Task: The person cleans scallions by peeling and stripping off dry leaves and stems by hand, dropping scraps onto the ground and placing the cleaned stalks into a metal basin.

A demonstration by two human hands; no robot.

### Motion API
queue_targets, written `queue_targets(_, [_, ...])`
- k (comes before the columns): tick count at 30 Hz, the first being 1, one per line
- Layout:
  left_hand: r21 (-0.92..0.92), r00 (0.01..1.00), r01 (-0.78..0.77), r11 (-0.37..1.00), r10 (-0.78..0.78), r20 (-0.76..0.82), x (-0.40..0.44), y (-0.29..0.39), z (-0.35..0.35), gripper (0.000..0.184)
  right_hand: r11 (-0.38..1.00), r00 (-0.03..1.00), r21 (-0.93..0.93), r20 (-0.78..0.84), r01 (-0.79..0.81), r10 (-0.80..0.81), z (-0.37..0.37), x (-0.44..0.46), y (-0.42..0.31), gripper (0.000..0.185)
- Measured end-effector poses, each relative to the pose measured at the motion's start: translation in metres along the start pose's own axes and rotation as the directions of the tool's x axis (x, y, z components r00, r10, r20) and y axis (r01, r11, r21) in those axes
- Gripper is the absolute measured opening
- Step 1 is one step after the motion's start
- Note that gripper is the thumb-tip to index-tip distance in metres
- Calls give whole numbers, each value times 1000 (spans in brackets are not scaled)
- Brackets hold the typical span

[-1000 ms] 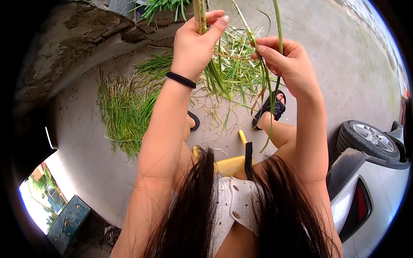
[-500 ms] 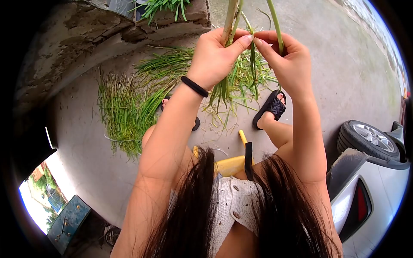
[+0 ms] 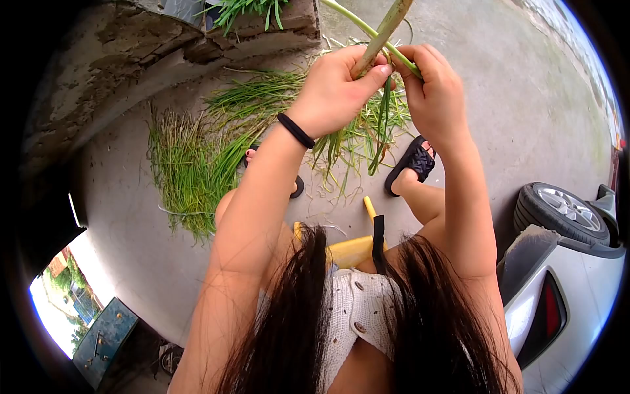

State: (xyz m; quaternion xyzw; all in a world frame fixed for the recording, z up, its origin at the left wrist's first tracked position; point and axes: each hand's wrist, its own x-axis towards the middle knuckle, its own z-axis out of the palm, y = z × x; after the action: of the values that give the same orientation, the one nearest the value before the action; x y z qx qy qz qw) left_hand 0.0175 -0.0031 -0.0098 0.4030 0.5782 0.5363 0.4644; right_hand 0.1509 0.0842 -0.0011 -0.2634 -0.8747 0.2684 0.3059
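Observation:
My left hand [image 3: 335, 92] is closed around a thick pale-green stalk [image 3: 386, 34] that looks like a scallion, slanting up and to the right. Closed around a thinner green stalk [image 3: 403, 59], my right hand [image 3: 434, 95] is close beside it. The two stalks cross just above my fingers, and the fingertips of both hands almost meet there. Thin green leaves [image 3: 382, 125] hang below my left hand. On the ground beyond lies a large bundle of long green stalks [image 3: 190, 167], with looser greens [image 3: 256, 95] spread behind my left hand.
A yellow stool [image 3: 351, 253] is between my legs. My feet in black sandals [image 3: 412, 165] rest on the concrete. A silver car with a wheel [image 3: 566, 210] stands at right. More greens [image 3: 252, 10] lie on a rough ledge [image 3: 275, 36] at upper left.
The stalks have tilted from nearly upright to crossing each other. My right hand has turned, its fingers now bent around the thinner stalk. The bundle on the ground stays put.

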Motion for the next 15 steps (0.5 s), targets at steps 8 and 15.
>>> queue_targets(8, [-237, 981, 143, 961, -106, 160, -4, 19, -3, 17, 997, 984, -64, -175, -34, 23, -12, 8, 7, 9])
queue_targets(15, [-242, 967, 162, 957, -105, 232, -8, 24, -8, 18, 938, 851, -41, -436, -344, 293, -49, 18, 38, 16])
